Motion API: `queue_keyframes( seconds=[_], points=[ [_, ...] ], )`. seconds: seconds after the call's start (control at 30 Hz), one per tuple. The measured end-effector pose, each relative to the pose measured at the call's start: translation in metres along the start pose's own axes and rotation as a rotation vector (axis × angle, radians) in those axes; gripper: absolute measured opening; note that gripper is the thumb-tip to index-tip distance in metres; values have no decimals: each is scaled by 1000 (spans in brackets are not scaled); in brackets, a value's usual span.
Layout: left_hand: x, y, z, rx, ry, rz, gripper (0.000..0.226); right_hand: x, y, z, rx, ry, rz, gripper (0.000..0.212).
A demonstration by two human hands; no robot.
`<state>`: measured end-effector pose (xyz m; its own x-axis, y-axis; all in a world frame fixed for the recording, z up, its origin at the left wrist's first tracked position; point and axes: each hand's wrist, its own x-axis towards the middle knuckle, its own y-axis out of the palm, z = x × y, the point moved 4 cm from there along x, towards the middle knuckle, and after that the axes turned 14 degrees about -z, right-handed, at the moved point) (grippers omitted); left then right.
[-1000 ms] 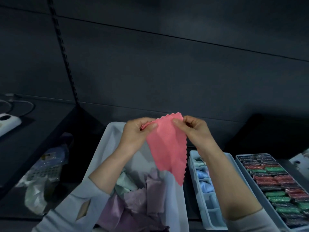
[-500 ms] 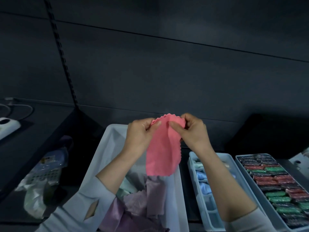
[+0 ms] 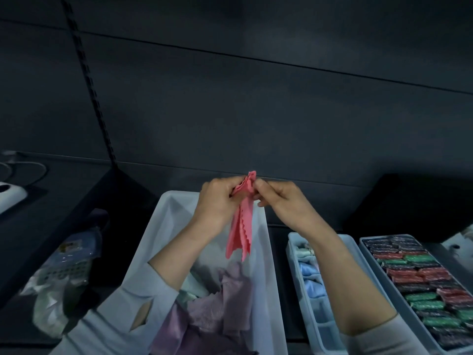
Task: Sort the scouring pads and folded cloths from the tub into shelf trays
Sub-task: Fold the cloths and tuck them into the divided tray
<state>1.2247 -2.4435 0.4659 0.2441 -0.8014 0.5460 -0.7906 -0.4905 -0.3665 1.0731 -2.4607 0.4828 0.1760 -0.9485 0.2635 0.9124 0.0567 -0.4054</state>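
Sorting is judged partly done: folded cloths fill part of the narrow tray (image 3: 317, 283), scouring pads pack the right tray (image 3: 425, 278), and loose cloths are left in the tub (image 3: 163, 221). Above the tub, a pink cloth (image 3: 240, 224) is pinched at its top by the left hand (image 3: 217, 201) and right hand (image 3: 279, 201), hung with its long axis vertical, scalloped edges pointing down.

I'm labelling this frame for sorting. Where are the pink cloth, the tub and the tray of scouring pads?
pink cloth (image 3: 240, 226): head view, on the hanging folded part below the hands.
tub (image 3: 163, 221): head view, on its bare left inner wall.
tray of scouring pads (image 3: 364, 245): head view, on its left rim.
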Motion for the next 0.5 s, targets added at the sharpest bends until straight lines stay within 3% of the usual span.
queue_keyframes(
  seconds=[0.07,0.13,0.2,0.33,0.47,0.5],
  points=[
    [1,-2,0,35,-7,-28,15,-2,-4,-4,94,20,10,28],
    [4,-3,0,21,-53,-31,12,-3,-15,-10,207,7,-118,21],
    [8,-3,-1,-114,-148,13,13,-4,-25,-25,224,34,-173,15],
    [15,-4,-16,-455,-332,113,24,-22,-12,-43,242,123,159,26],
    [21,-3,-25,-642,-502,80,19,-29,-4,-45,389,201,109,24],
    [18,1,-23,-671,-589,102,29,-29,-4,-47,403,215,75,23]
  ],
)
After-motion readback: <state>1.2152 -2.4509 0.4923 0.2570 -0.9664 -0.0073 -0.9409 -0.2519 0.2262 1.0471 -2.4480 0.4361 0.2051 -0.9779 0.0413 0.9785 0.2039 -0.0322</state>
